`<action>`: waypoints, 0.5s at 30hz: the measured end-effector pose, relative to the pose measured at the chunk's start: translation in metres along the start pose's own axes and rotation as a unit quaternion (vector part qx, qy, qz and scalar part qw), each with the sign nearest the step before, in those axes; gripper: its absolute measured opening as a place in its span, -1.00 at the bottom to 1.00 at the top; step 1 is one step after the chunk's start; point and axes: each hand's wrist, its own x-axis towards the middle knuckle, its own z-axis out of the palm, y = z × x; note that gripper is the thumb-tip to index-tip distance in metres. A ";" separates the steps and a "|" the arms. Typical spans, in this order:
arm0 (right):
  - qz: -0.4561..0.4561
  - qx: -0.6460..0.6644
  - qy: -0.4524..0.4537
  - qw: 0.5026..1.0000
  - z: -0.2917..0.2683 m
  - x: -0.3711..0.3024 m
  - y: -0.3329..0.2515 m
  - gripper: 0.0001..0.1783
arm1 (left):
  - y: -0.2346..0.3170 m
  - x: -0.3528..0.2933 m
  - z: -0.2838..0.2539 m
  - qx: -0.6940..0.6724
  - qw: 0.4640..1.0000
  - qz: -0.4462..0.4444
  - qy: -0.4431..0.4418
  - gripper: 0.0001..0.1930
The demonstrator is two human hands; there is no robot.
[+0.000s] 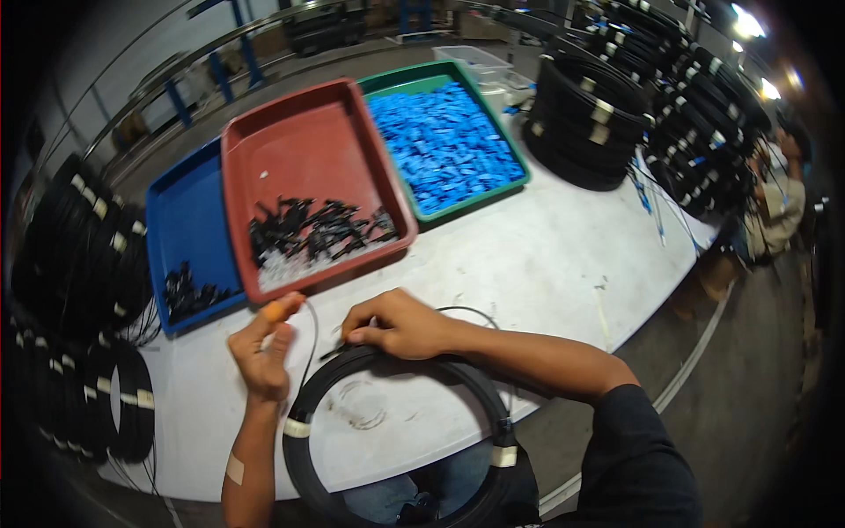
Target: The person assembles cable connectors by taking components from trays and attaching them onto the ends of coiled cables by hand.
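A coil of black cable (304, 462), bound with pale tape, leans on the near table edge in front of me. My left hand (262, 356) is closed in a pinch, with orange covers on its fingertips. A thin free end of the black cable (314, 339) rises from the coil to those fingertips. My right hand (403, 326) rests at the coil's far rim, its thumb and forefinger pressed together. From this pinch a small black part (333, 354) sticks out; its exact shape is too small to tell.
Beyond my hands stand a red tray (299, 132) with black parts and clear bits, a blue tray (189, 220) with black parts, and a green tray (519, 183) of blue pieces. Stacked cable coils (585, 119) stand back right, more coils (79, 246) left. Someone sits far right.
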 end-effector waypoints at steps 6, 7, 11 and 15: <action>0.044 -0.004 0.014 0.999 0.010 -0.004 0.006 -0.87 | 0.024 0.076 0.061 0.027 0.991 0.008 -0.131 -0.80; 0.060 -0.015 0.018 0.998 0.010 -0.007 0.008 -0.87 | 0.027 0.092 0.081 0.072 0.980 0.078 -0.166 -0.84; 0.081 0.005 -0.008 0.997 -0.002 -0.007 0.003 -0.85 | 0.030 0.150 0.155 0.145 0.934 0.208 -0.253 -0.82; 0.067 0.036 -0.007 0.997 0.001 0.002 0.001 -0.87 | 0.018 0.199 0.207 0.190 0.907 0.256 -0.274 -0.85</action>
